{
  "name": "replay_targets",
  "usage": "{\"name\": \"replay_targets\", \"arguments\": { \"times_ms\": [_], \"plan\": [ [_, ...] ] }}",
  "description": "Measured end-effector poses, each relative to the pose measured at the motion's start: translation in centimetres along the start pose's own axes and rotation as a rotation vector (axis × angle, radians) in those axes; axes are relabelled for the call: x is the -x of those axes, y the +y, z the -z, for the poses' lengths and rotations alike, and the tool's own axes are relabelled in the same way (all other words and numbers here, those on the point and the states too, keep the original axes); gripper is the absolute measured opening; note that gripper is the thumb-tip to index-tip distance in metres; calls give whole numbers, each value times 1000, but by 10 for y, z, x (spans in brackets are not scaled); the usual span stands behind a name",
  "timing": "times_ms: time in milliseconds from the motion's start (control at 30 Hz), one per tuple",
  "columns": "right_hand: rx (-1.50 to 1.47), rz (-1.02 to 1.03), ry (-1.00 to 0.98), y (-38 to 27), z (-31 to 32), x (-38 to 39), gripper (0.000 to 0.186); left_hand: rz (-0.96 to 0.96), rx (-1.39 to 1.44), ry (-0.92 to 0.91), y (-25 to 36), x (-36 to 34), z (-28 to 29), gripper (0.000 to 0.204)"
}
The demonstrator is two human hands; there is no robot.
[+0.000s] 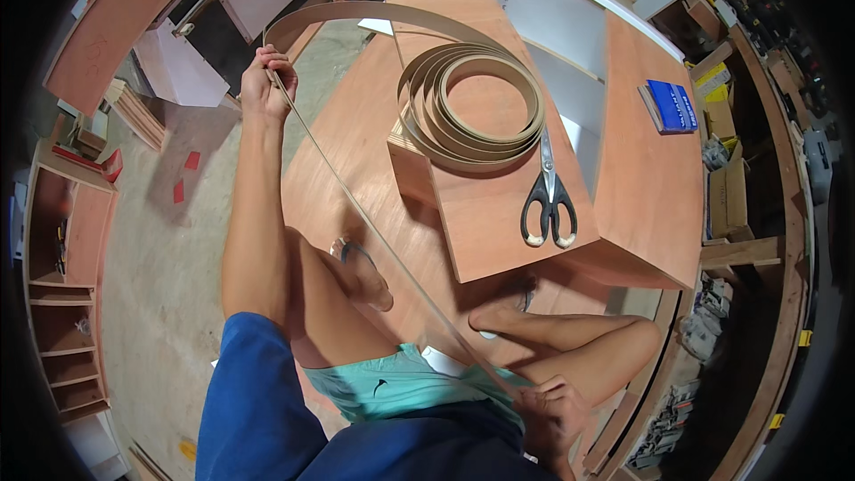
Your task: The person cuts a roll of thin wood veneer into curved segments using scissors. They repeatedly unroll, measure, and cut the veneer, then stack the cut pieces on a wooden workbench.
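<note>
A long, thin brown strip [378,229] is held at two spots. It is pinched by the left grip [270,76], which is lifted high at the left. From there it is stretched straight down to the right grip [552,403], where it is clasped in bent fingers near the lap; this grip is a bit blurred. On its other side, the strip is bent in a big curve back to its roll [476,153]. The roll is set on a wooden board [499,236]. Scissors [550,200] with black handles are laid just beside it, blades toward the roll. A blue packet [670,107] is seen on the wooden cabinet [655,205] at the right.
</note>
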State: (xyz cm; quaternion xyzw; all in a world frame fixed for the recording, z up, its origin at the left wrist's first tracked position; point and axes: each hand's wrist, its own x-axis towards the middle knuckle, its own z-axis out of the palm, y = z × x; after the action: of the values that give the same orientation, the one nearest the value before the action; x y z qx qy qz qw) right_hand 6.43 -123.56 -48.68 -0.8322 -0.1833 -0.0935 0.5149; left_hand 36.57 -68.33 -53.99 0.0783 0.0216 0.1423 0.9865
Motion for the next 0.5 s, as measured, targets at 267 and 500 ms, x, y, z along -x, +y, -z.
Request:
{"name": "replay_targets", "arguments": {
  "times_ms": [267, 500],
  "plan": [
    [-57, 294, -400, -29, -4, -23, 21, -493, -192, 376, -1, -15, 9, 15],
    [-24, 334, -413, -37, -17, -38, 22, -742, -229, 643, -26, -23, 4, 11]
  ]
}}
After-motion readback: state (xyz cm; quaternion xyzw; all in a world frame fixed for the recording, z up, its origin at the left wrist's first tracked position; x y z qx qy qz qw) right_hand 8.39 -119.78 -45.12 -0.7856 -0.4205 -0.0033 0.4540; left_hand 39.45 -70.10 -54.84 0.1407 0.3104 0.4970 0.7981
